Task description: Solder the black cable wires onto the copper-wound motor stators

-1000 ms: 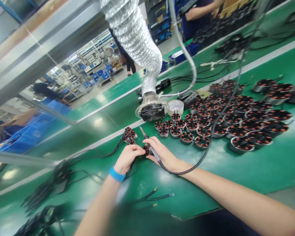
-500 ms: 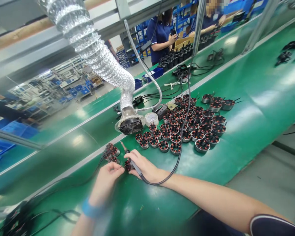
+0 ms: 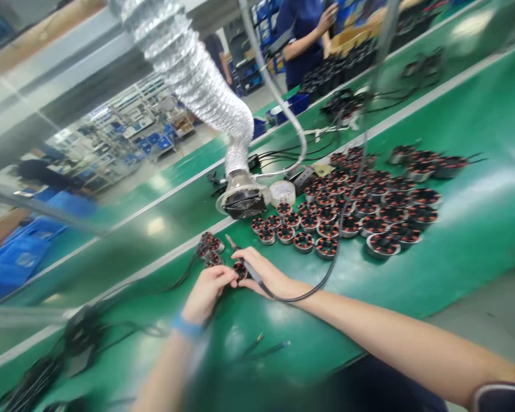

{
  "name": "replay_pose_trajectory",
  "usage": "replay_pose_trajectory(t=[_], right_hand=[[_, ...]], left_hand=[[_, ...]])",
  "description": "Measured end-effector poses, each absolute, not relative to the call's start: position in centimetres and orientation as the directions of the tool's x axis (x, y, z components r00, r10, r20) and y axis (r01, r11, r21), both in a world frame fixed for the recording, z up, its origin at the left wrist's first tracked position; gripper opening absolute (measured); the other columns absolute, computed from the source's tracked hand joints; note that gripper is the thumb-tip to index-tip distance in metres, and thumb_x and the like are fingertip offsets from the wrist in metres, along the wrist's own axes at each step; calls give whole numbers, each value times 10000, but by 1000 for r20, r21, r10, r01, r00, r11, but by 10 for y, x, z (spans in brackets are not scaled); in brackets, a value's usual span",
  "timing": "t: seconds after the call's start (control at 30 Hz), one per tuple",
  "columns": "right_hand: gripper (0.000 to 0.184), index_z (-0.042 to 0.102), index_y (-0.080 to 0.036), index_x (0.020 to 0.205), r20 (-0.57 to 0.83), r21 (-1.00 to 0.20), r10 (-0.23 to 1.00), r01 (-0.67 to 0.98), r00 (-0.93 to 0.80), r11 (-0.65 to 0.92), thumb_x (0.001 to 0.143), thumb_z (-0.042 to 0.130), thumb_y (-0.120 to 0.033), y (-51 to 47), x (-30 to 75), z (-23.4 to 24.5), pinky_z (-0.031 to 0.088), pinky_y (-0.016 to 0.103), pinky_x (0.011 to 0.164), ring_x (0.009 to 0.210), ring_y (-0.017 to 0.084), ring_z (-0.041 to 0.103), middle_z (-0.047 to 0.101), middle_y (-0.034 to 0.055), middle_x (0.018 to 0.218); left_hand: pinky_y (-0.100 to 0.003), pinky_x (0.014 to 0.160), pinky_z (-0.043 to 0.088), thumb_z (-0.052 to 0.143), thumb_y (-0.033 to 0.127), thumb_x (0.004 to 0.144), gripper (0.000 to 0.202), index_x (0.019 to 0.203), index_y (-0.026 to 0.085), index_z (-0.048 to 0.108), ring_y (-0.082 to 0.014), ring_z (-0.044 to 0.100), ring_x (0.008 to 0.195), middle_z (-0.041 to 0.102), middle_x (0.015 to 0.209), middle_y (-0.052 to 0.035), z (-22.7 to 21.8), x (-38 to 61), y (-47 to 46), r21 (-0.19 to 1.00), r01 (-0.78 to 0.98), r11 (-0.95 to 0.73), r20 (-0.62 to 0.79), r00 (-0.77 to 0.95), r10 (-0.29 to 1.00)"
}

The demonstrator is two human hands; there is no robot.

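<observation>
My right hand is closed around a soldering iron, its tip pointing up and left. The fingers of this hand also steady a small round motor stator with copper-coloured windings. At the stator's left side, the thumb and forefinger of my left hand are pinched together on what looks like a thin wire, mostly hidden by the fingers. Just beyond lies a small cluster of similar stators with dark cables attached.
Many stators in metal rings cover the bench to the right. A fume extractor hangs from a silver duct, beside a tape roll. Loose cables lie at left; cut wire ends lie in front. A co-worker stands across the bench.
The camera view has shifted, so the bench appears turned and moved. My left fingertips are now closer against the stator. My right hand keeps the soldering iron and stator.
</observation>
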State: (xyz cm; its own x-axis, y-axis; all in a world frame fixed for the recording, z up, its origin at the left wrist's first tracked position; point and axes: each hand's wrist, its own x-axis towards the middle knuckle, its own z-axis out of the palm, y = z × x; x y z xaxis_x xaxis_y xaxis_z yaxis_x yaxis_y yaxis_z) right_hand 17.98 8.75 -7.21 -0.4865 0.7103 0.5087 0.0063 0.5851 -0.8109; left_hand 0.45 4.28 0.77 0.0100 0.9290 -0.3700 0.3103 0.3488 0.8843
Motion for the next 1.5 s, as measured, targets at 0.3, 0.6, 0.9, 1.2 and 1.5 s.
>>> replay_pose_trajectory(t=[0.3, 0.6, 0.9, 1.2, 1.5], right_hand=[[562, 452, -240, 1337, 598, -753, 690, 11, -409, 658, 820, 623, -102, 85, 172, -68, 525, 393, 963, 1126, 229, 591, 525, 112, 1250], [617, 364, -262, 1461, 575, -689, 604, 70, -551, 721, 887, 443, -51, 78, 171, -73, 564, 381, 921, 1076, 214, 636, 521, 133, 1285], [579, 411, -250, 1402, 612, -692, 624, 52, -485, 720, 860, 466, -54, 76, 168, -68, 560, 386, 955, 1091, 214, 641, 578, 111, 1258], [589, 400, -253, 1429, 657, -670, 664, 128, -358, 731, 877, 543, -105, 79, 175, -58, 528, 426, 1028, 1222, 258, 594, 552, 119, 1364], [415, 495, -219, 1331, 814, -478, 545, 300, -200, 825, 935, 602, -155, 79, 181, -48, 570, 386, 857, 1046, 242, 602, 553, 126, 1138]], left_hand=[[-243, 473, 140, 736, 520, 743, 417, 824, 111, 728, -49, 283, 482, 625, 687, -20, 0, -1, 46, 905, 222, 363, -379, 32, 925], [-263, 463, 50, 748, 509, 733, 406, 719, 121, 628, -23, 176, 440, 485, 591, 37, -15, -6, 50, 916, 38, 399, -401, 66, 914], [-221, 497, 265, 652, 457, 847, 353, 715, 131, 623, -59, 380, 511, 612, 708, -17, -19, -1, 45, 968, 168, 189, -195, 18, 981], [-284, 733, 431, 513, 260, 946, 258, 794, 160, 697, -163, 598, 742, 670, 781, -41, -2, -6, 66, 588, 806, 63, 194, -217, 957], [-301, 849, 449, 370, 164, 1005, 161, 1096, 214, 494, -168, 555, 931, 549, 1022, -57, 21, 36, 25, 712, 690, -132, 454, -308, 836]])
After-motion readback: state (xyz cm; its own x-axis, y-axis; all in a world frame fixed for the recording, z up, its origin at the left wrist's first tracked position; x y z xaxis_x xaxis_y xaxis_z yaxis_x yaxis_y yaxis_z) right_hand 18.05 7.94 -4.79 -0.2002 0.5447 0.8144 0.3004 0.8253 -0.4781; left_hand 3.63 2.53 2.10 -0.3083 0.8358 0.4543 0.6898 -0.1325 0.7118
